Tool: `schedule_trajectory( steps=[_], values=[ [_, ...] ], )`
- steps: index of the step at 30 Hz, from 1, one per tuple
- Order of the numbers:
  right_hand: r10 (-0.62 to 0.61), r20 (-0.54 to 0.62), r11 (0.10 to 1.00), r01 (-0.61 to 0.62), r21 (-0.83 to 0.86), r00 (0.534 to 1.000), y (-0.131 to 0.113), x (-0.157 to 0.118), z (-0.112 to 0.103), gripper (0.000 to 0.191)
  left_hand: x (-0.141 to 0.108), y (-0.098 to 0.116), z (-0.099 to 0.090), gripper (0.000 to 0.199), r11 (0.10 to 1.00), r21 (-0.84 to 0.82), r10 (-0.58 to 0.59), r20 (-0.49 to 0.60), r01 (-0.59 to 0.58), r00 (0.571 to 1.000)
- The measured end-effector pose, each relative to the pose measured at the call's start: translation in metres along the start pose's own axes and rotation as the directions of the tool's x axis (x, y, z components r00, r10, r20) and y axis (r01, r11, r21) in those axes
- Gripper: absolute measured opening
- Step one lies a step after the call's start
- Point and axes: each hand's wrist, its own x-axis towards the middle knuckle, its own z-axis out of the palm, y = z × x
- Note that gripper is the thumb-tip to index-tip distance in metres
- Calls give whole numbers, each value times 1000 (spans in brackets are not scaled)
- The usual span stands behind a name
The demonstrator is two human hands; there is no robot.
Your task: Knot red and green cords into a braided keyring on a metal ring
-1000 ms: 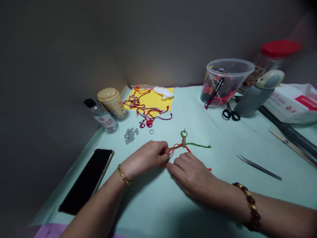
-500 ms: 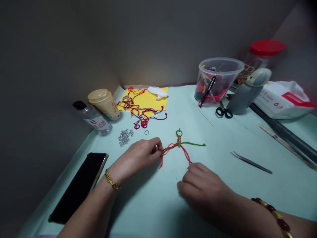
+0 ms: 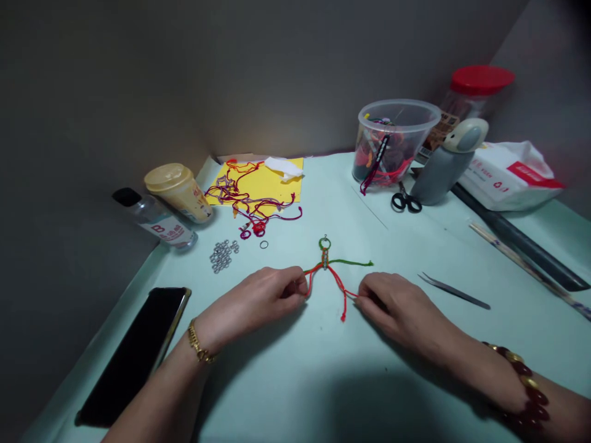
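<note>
A small knotted piece (image 3: pixel 325 258) with a green-wrapped ring (image 3: pixel 325 243) at its top lies mid-table. My left hand (image 3: pixel 281 292) pinches cord on its left side, where red and green strands run into the fingers. On the other side, my right hand (image 3: pixel 388 301) is closed on the end of a red cord (image 3: pixel 351 294). A second red cord end (image 3: pixel 343 311) hangs loose between the hands. The green cord (image 3: pixel 351 263) stretches out to the right, held by neither hand.
Silver beads (image 3: pixel 223 255) and a small ring (image 3: pixel 263 244) lie left; a phone (image 3: pixel 133 354) is nearer. Tangled cords cover yellow paper (image 3: pixel 281 187). Tweezers (image 3: pixel 455 290), scissors (image 3: pixel 406 201) and a clear tub (image 3: pixel 397 117) of cords are right. A bottle (image 3: pixel 166 227) and cup (image 3: pixel 184 194) stand left.
My right hand has moved up and right, now pulling one red cord sideways. My left hand remains at the left cords, its fingers now also at the red strand. The view has shifted slightly.
</note>
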Motion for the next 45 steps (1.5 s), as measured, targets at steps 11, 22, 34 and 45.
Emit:
schedule_trajectory(
  steps=[11, 22, 34, 45],
  values=[
    [-75, 20, 986, 71, 152, 997, -8, -3, 7, 17, 5, 1, 9, 12, 993, -118, 41, 133, -26, 990],
    [-154, 1, 973, 151, 174, 988, -11, -2, 15, 15, 8, 1, 18, 5, 997, -71, -16, 95, 22, 995],
    [-30, -56, 951, 45, 307, 998, -9, 14, 3, 21, 11, -3, 13, 23, 997, -39, 60, -79, -63, 995],
    [134, 13, 982, -135, 131, 991, -6, 64, 3, 16, 37, -6, 42, 14, 992, 129, 38, -402, 16, 915]
  ],
)
